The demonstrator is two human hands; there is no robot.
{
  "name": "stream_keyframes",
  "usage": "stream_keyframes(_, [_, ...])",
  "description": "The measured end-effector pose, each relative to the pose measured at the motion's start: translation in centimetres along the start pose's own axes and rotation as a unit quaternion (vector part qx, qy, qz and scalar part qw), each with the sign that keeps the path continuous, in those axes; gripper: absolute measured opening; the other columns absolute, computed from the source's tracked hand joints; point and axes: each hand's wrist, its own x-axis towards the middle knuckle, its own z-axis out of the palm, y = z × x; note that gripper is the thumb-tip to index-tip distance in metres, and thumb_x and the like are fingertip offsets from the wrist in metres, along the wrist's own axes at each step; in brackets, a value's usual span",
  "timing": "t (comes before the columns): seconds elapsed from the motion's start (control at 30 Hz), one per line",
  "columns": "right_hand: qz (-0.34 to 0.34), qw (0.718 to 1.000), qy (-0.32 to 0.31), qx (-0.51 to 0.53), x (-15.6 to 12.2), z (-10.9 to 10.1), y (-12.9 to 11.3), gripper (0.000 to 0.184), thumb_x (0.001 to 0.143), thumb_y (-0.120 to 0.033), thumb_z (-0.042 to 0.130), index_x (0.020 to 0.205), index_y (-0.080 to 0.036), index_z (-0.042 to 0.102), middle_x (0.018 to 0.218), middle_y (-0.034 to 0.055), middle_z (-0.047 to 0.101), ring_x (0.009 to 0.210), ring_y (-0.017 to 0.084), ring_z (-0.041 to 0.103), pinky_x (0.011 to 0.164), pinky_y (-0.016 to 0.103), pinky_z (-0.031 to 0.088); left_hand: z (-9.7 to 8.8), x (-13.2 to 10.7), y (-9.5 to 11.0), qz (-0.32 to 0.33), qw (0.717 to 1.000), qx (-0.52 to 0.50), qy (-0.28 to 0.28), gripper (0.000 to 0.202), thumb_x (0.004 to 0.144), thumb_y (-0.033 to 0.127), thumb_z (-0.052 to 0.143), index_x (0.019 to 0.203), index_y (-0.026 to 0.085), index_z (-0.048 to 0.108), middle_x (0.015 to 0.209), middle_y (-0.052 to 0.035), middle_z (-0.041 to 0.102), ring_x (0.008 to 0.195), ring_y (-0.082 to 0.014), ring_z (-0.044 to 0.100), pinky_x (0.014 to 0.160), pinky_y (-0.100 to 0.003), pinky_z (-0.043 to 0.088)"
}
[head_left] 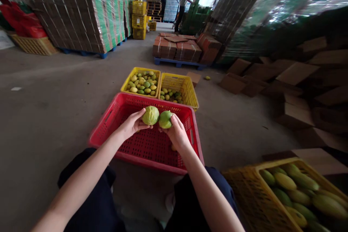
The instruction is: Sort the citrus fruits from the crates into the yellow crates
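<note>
You wear plain dark legwear, nearly black in shadow and navy blue where light catches your right leg. Your forearms, left hand and right hand are bare. Low between your legs, pale footwear shows only dimly.

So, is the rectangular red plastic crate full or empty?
Nearly empty: the red crate shows mostly bare slotted floor; the left hand and right hand hide part.
</note>
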Motion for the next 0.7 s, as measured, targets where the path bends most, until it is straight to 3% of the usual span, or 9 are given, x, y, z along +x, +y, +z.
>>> stream_keyframes(0.17, [-0.101, 0.988, 0.064, -0.093, -0.6, -0.1, -0.4, 0.055, 0.074, -0.054, 0.074, 0.118, -0.027, 0.055, 0.109, 0.0050, 0.069, 0.097, 0.022, 0.067, 0.086, 0.040, 0.058, 0.4, -0.2, -0.2, 0.134, 0.989, 0.047, 0.035, 0.062, 0.057, 0.042, 0.092, 0.111, 0.022, 0.070, 0.119, -0.0081, 0.072, 0.100, -0.0245, 0.071, 0.083, -0.035, 0.062])
stream_keyframes(0.33, [-0.247, 0.928, 0.105, -0.258, -1.5, -0.2, -0.7, 0.058, 0.070, -0.039, 0.083, 0.119, -0.029, 0.054, 0.117, 0.0053, 0.067, 0.107, 0.023, 0.066, 0.094, 0.041, 0.056, 0.1, 0.1, -0.4, 0.237, 0.967, 0.099, 0.012, 0.067, 0.054, 0.033, 0.094, 0.115, 0.024, 0.070, 0.126, -0.0086, 0.069, 0.111, -0.0265, 0.067, 0.094, -0.040, 0.057])
stream_keyframes(0.43, [-0.291, 0.900, 0.118, -0.303, -1.6, -0.5, -0.5, 0.053, 0.072, -0.035, 0.083, 0.118, -0.029, 0.058, 0.118, 0.0049, 0.067, 0.106, 0.023, 0.066, 0.096, 0.042, 0.055, -0.2, 0.2, -0.4, 0.256, 0.958, 0.130, -0.008, 0.066, 0.054, 0.025, 0.094, 0.115, 0.026, 0.069, 0.125, -0.0066, 0.069, 0.112, -0.0258, 0.066, 0.094, -0.041, 0.056])
stream_keyframes(0.7, [-0.309, 0.889, 0.107, -0.320, -1.2, -0.9, -0.5, 0.050, 0.075, -0.034, 0.081, 0.121, -0.030, 0.064, 0.122, 0.0077, 0.061, 0.116, 0.027, 0.059, 0.094, 0.046, 0.056, -0.4, 0.1, -0.3, 0.243, 0.958, 0.155, -0.001, 0.067, 0.058, 0.029, 0.092, 0.120, 0.025, 0.068, 0.127, -0.0088, 0.068, 0.114, -0.0276, 0.064, 0.094, -0.044, 0.056])
